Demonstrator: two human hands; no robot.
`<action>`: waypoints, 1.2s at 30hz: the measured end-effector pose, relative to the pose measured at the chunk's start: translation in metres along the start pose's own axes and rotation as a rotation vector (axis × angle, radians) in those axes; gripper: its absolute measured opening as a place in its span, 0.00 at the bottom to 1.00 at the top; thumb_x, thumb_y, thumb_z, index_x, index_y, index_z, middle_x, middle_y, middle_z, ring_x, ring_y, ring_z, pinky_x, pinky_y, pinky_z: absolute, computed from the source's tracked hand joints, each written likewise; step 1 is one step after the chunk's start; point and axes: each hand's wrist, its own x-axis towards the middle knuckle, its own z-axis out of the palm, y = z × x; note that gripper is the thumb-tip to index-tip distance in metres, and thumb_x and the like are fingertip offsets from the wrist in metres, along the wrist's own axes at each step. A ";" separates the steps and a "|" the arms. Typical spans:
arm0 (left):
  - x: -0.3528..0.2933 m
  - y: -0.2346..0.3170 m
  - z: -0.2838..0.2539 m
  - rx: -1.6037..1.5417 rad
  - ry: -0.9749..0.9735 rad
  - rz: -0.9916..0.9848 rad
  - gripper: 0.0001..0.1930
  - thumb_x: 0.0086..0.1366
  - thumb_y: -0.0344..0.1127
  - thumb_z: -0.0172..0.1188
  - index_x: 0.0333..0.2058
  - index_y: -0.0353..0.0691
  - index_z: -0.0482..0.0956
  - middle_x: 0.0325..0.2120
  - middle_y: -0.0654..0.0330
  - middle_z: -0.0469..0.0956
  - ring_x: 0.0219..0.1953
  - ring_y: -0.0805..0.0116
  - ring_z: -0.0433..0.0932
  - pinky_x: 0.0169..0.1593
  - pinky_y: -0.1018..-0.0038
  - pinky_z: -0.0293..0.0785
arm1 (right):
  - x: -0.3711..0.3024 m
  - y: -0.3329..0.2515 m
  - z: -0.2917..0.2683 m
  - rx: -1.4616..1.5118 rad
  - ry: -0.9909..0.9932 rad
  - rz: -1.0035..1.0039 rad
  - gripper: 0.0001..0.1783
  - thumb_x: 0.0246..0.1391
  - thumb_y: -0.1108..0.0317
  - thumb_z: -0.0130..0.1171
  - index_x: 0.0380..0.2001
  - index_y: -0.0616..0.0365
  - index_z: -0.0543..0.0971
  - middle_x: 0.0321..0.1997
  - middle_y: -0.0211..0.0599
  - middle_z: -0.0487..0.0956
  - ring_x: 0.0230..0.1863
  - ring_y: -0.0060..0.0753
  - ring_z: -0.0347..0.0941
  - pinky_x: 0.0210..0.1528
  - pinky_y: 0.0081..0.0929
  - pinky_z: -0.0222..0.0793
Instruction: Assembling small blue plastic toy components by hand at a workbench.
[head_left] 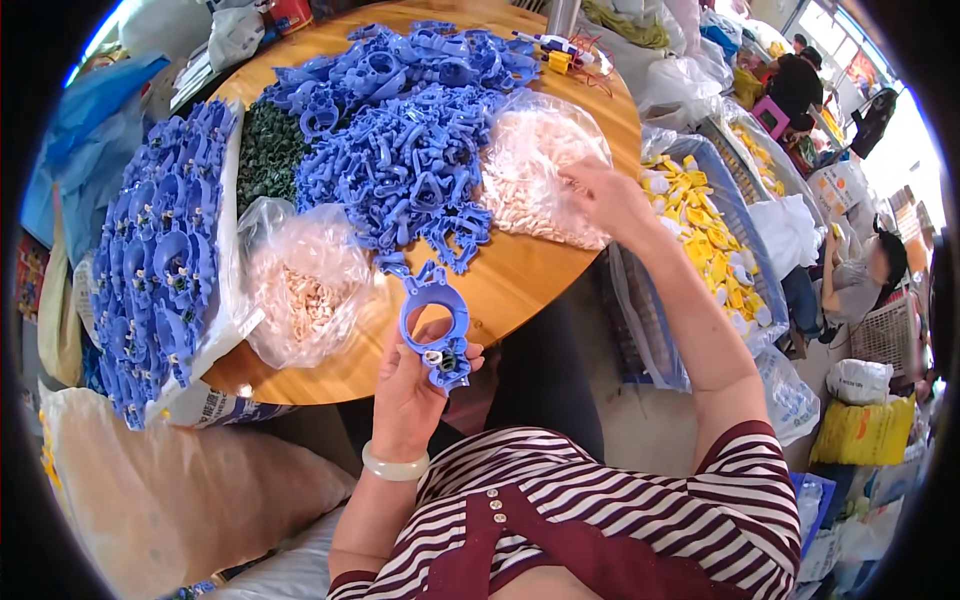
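Print noted on a white sack (228, 406) under the near left edge of the wooden desk (545, 268): large dark-blue characters, partly cut off by the desk and bent by the lens. Off to the right, a pale carton (838, 187) carries an orange mark with small dark print, and a white packet (860, 382) lying on a yellow bundle (864, 432) shows one short dark line. Fainter lettering on a white plastic bag (236, 38) at upper left, too small and creased to make out.
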 end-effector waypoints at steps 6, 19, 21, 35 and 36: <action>0.004 -0.005 -0.005 -0.002 -0.008 -0.007 0.23 0.67 0.41 0.47 0.58 0.42 0.60 0.49 0.51 0.71 0.44 0.48 0.76 0.47 0.55 0.75 | 0.011 0.011 0.011 -0.040 -0.063 -0.040 0.08 0.49 0.68 0.54 0.31 0.58 0.79 0.33 0.40 0.77 0.37 0.44 0.74 0.40 0.36 0.68; 0.006 -0.005 -0.011 -0.086 -0.013 -0.024 0.23 0.67 0.42 0.47 0.58 0.42 0.58 0.49 0.51 0.70 0.44 0.48 0.76 0.47 0.55 0.75 | -0.022 -0.052 -0.027 0.279 0.057 -0.036 0.05 0.46 0.75 0.61 0.28 0.65 0.78 0.29 0.35 0.77 0.29 0.24 0.72 0.32 0.19 0.66; 0.007 -0.004 -0.009 -0.097 -0.007 -0.022 0.23 0.67 0.42 0.46 0.58 0.42 0.58 0.49 0.51 0.70 0.44 0.48 0.76 0.46 0.55 0.75 | -0.031 -0.066 -0.026 0.159 0.050 -0.247 0.04 0.45 0.76 0.60 0.28 0.63 0.78 0.28 0.35 0.76 0.30 0.30 0.73 0.31 0.22 0.67; 0.005 -0.003 -0.012 -0.147 0.013 -0.023 0.22 0.68 0.42 0.45 0.58 0.43 0.58 0.50 0.50 0.70 0.44 0.47 0.76 0.46 0.54 0.76 | -0.051 -0.071 0.014 -0.020 -0.289 -0.376 0.09 0.46 0.76 0.55 0.34 0.58 0.77 0.30 0.38 0.73 0.35 0.41 0.72 0.37 0.32 0.68; 0.005 -0.004 -0.012 -0.148 0.015 -0.025 0.22 0.68 0.42 0.45 0.58 0.43 0.58 0.50 0.50 0.70 0.44 0.47 0.76 0.46 0.54 0.76 | -0.052 -0.071 0.016 -0.020 -0.291 -0.375 0.09 0.46 0.76 0.55 0.34 0.58 0.77 0.30 0.38 0.73 0.35 0.41 0.72 0.37 0.32 0.68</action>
